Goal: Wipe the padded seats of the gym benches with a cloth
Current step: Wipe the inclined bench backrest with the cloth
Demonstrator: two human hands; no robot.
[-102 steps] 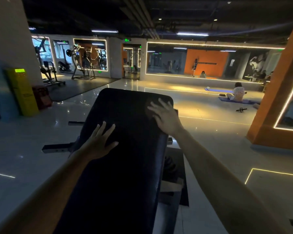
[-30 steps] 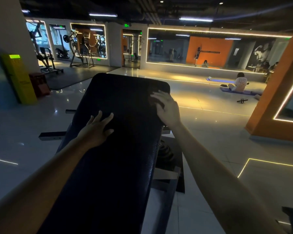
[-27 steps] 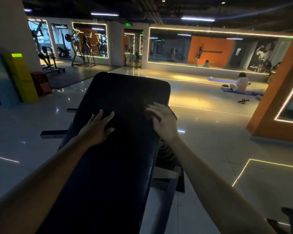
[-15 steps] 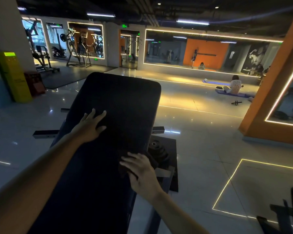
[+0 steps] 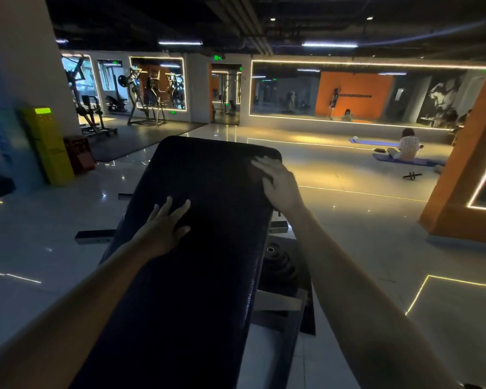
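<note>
**A:** Start close in. How does the pad (image 5: 208, 276) lie?

**B:** Its long axis runs straight away from the person, with the near end under the forearms and the far end rounded off ahead. The left hand (image 5: 163, 226) rests flat about midway up, toward the left side. Its fingers are spread and hold nothing, so it looks like a brace.

**A:** And the working hand?

**B:** The right hand (image 5: 281, 186) is farther out, at the far right corner of the pad. Its fingers lie fairly straight and press down rather than curl. The cloth (image 5: 267, 179) seems to be the dark patch under them, but dark cloth on a dark pad in this light is hard to make out.

**A:** So which way is there room to wipe?

**B:** I'd say back toward the body along the long axis, or leftward across the far end. The right edge is just beside the palm and the far edge is close ahead of the fingertips, so any stroke outward runs off the pad. The left hand sits in the left lane, so a pull down the right side clears it.

**A:** Anything near that edge?

**B:** Plates (image 5: 278, 265) lie on the floor below the right side, apart from the pad. Beyond that is open tile, with a seated person (image 5: 407, 147) well away.
</note>
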